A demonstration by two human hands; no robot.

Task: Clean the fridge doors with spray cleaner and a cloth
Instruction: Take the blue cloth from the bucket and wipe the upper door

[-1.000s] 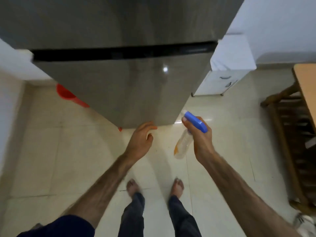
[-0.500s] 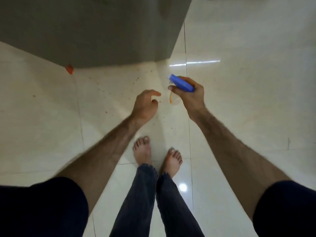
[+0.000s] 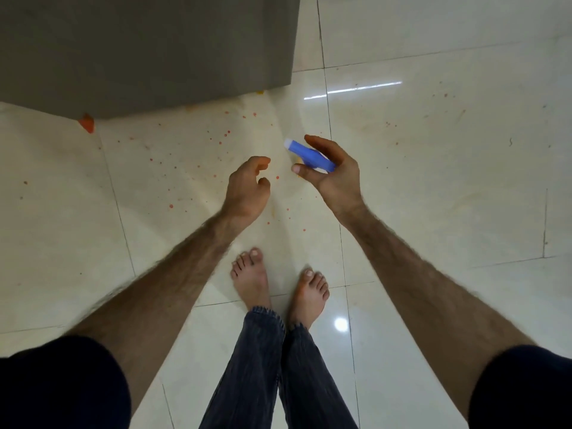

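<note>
Pale tiled floor (image 3: 433, 181), blue-topped spray bottle (image 3: 309, 156) in right hand (image 3: 334, 178)

Glossy pale floor tiles (image 3: 433, 181), matt grey metal fridge (image 3: 148, 48), smooth blue plastic sprayer head (image 3: 309, 155), dark denim trousers (image 3: 263, 366).

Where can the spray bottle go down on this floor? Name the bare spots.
Bare cream tiles right of the right hand gripping the blue-headed spray bottle. Crowded: the red-speckled patch before the grey fridge base, and around the bare feet.
</note>
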